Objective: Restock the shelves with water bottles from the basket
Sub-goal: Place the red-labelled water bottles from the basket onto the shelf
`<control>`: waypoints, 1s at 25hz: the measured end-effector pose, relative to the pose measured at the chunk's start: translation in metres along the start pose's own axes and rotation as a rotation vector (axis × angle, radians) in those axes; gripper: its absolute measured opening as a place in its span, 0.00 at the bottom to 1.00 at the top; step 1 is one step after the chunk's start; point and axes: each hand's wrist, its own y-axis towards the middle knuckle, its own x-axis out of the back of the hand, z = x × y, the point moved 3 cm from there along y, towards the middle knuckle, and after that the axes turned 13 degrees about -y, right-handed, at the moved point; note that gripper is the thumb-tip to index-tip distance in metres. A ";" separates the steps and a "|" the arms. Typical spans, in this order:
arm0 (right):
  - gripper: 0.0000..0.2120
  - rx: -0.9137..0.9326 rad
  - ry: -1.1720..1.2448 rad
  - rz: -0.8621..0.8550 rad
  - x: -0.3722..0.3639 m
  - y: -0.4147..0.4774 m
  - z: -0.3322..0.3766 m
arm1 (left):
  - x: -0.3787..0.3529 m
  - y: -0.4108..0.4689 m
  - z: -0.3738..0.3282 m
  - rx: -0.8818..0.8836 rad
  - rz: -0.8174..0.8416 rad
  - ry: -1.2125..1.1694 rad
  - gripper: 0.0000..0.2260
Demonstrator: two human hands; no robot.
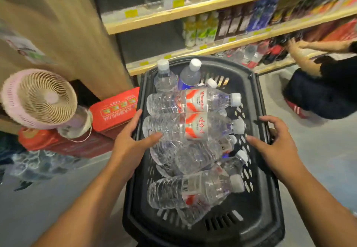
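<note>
A black plastic basket [260, 198] sits low in front of me, holding several clear water bottles. Most lie on their sides, such as a red-labelled one [193, 102]; two stand upright at the far end [164, 76]. My left hand [131, 140] straddles the left rim, thumb inside against a bottle and fingers stretched along the outside. My right hand [274, 146] lies over the right rim with its fingers spread and nothing in it. The wooden shelves [154, 22] rise just beyond the basket, with dark bare room at their left end.
A pink fan [40, 98] and red cartons [114, 109] stand on the floor to the left. A wooden panel [58, 24] flanks the shelves. At the right another person [328, 84] crouches and reaches into the lower shelf. Drink bottles [201, 28] fill the shelves' right part.
</note>
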 end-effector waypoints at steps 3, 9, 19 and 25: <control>0.22 -0.072 0.027 0.007 0.029 0.076 -0.043 | -0.080 0.059 -0.001 0.025 0.068 0.071 0.41; 0.23 -0.136 0.005 0.047 0.081 0.217 -0.116 | -0.236 0.153 0.016 0.125 0.046 0.045 0.37; 0.26 -0.251 -0.179 0.108 0.074 0.399 -0.225 | -0.369 0.291 0.102 0.318 0.222 0.149 0.35; 0.27 -0.291 -0.227 0.175 -0.011 0.494 -0.303 | -0.395 0.399 0.198 0.431 0.301 0.298 0.37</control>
